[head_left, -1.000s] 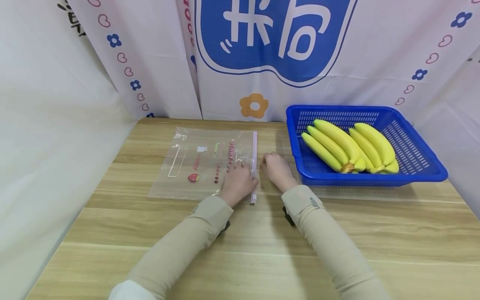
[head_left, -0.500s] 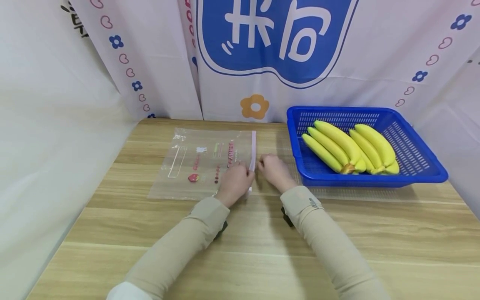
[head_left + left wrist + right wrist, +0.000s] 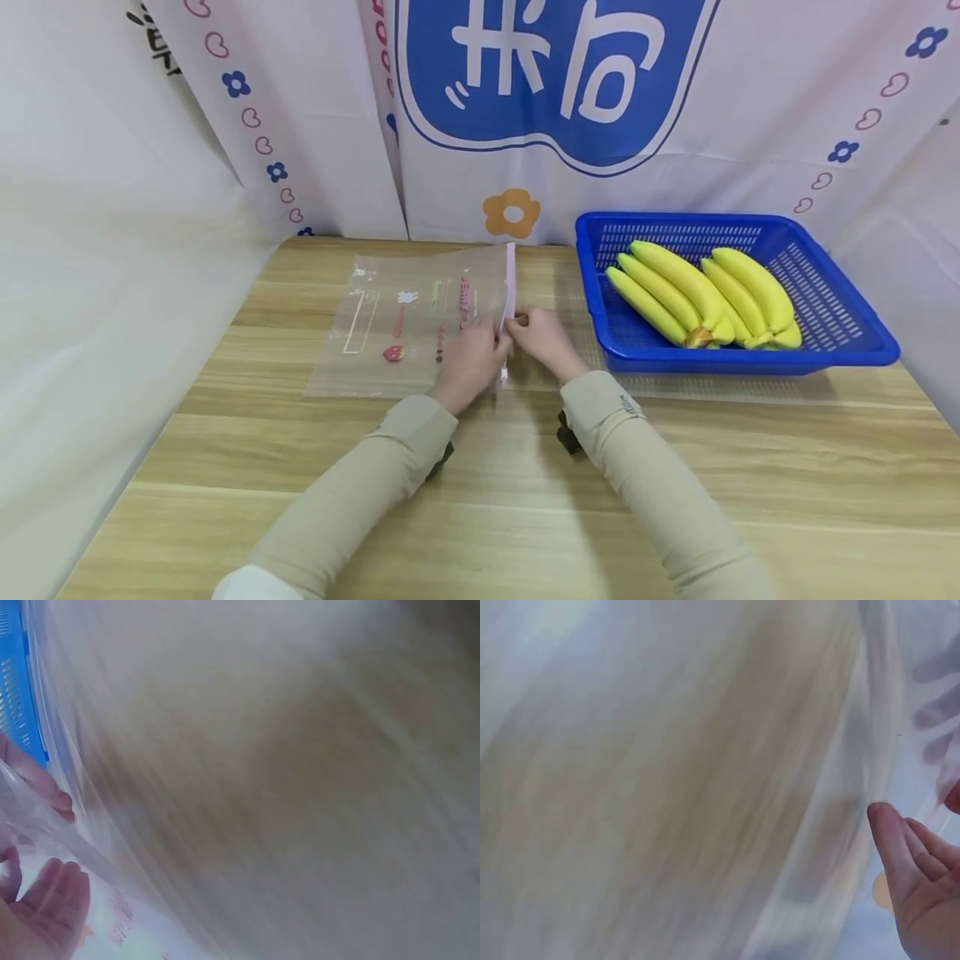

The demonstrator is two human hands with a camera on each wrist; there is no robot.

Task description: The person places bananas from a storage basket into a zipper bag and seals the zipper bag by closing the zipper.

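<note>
A clear zip bag (image 3: 382, 367) with a strawberry and pink lettering printed on it lies flat on the table, its pink zip edge (image 3: 511, 279) raised a little. My left hand (image 3: 470, 362) grips the bag beside that edge, fingers curled. On the other side my right hand (image 3: 543, 340) pinches the edge with thumb and fingertips. In the left wrist view plastic film spreads between the left hand (image 3: 49, 915) and the right fingers (image 3: 37, 780). The right wrist view has the right hand (image 3: 926, 881) at the film, with left fingers (image 3: 937, 716) showing through it.
A blue plastic basket (image 3: 847, 333) holding yellow bananas (image 3: 678, 283) stands to the right of my right hand. Behind the wooden table (image 3: 480, 533) hangs a white printed cloth (image 3: 442, 192).
My right hand has moved left onto the bag's zip edge. My left hand has shifted slightly left and curled at the edge, which has risen from the table.
</note>
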